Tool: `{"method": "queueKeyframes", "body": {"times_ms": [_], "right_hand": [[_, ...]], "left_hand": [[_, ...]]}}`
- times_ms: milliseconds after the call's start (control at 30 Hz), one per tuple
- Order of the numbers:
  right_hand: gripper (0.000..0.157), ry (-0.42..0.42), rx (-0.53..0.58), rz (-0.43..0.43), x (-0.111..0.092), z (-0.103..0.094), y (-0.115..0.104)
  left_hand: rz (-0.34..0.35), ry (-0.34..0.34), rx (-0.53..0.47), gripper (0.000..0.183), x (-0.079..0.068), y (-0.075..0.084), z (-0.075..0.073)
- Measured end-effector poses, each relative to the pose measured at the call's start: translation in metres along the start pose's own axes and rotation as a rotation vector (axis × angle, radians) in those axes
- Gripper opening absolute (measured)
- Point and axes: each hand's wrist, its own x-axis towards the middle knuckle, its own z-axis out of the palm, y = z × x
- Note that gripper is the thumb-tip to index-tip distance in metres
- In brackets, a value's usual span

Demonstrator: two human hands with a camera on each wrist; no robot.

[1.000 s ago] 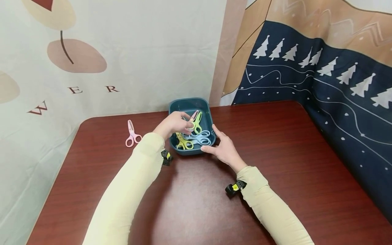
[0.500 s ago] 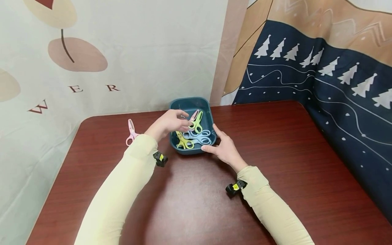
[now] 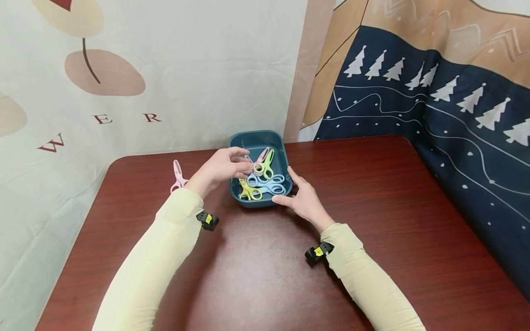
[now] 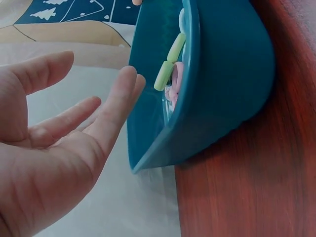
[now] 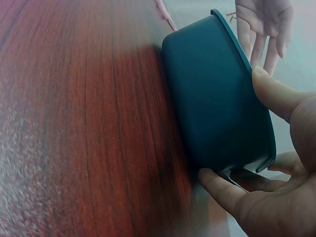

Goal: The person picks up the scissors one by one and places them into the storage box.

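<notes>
A dark teal plastic bin sits at the back middle of the table with several children's scissors in it. Among them are a lime-green pair, a pink pair, a yellow pair and light-blue scissors. My left hand is over the bin's left rim, its fingers spread and holding nothing. In the left wrist view, that hand appears palm and fingers beside the bin's wall. My right hand holds the bin's near right corner, thumb at the rim and fingers along the side.
Another pink pair of scissors lies on the table left of the bin, its handles partly covered by my left wrist. The reddish-brown table meets a pale hanging cloth behind and a navy tree-print cloth at right.
My left hand has drawn back leftward from above the scissors to the bin's left rim, its forearm now overlapping the pink scissors on the table. The right hand stays at the bin.
</notes>
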Motion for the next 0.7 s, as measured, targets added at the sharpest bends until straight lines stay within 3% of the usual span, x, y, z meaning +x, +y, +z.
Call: {"method": "queueKeyframes", "body": {"times_ms": [300,500,700], "right_hand": [[0.1,-0.005,0.012,0.008,0.0,0.0,-0.001],[0.1,-0.008,0.015,0.011,0.0,0.0,-0.001],[0.101,-0.006,0.012,0.012,-0.001,0.001,-0.001]], "left_hand": [[0.056,0.064,-0.026,0.053,-0.008,-0.011,-0.011],[0.058,0.103,-0.014,0.05,-0.015,-0.021,-0.023],[0.052,0.185,0.031,0.048,-0.021,-0.032,-0.035]]}}
